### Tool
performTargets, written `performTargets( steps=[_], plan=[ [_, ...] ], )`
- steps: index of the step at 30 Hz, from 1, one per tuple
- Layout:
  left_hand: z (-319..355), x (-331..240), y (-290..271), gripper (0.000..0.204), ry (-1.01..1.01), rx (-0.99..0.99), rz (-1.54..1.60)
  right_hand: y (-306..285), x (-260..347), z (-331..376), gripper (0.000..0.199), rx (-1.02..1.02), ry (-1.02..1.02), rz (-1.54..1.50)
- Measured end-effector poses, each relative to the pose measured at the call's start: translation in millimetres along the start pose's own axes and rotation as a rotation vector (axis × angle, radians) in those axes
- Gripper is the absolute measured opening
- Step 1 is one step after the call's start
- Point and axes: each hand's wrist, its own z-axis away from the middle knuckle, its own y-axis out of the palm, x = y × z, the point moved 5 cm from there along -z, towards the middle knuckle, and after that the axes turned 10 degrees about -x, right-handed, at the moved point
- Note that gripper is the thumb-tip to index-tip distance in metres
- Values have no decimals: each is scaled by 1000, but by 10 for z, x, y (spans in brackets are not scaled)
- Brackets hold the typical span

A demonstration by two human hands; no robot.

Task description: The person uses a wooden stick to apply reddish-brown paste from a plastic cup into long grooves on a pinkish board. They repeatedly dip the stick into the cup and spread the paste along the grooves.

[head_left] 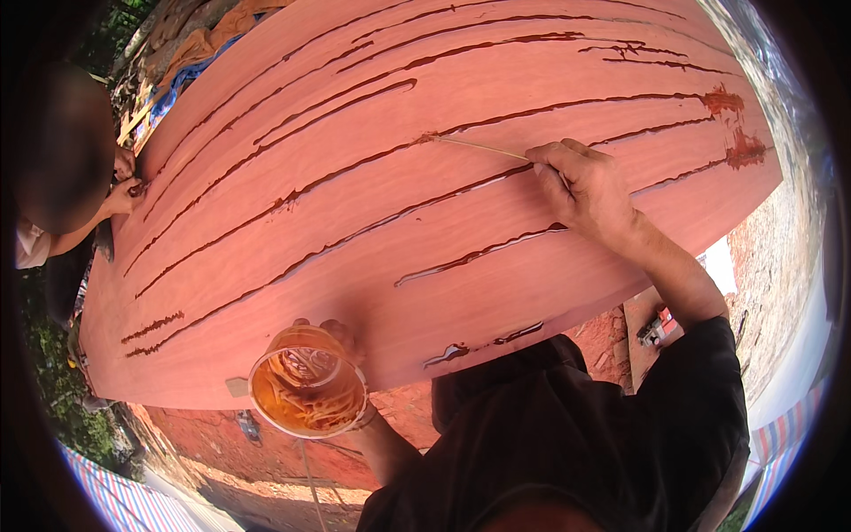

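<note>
Two hands occupied, we note: right hand (585, 191) pinches thin stick (483, 149), tip on a dark line (301, 192) along pink board (461, 324); left hand (343, 337) grips smeared tub (285, 403) by near edge.

The right hand (585, 191) is over the panel (483, 310), inward from its near edge toward the right; thumb and forefinger close in a fine pinch, the other fingers curled in. The right forearm (678, 270) slants forward and leftward from a bent elbow. The left hand (343, 337), mostly hidden, curls in a grip at the near edge, left of middle, its forearm (390, 448) angled forward and leftward.
</note>
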Motion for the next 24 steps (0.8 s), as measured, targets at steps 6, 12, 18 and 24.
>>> performTargets(
  steps=[6, 12, 18, 24],
  plan=[
    [-58, 16, 22, 57, -34, 64, 107, 116, 53, 83, 20, -2, -76, 21],
    [-72, 4, -3, 57, -38, 94, 72, 200, 173, 81, 21, -14, -98, -18],
    [-53, 32, -16, 58, -29, 86, 149, 230, 223, 49, 24, -20, -150, -13],
    [-35, -30, -82, 60, -72, 73, 124, 15, 13, -143, 26, -47, -170, -88]
  ],
)
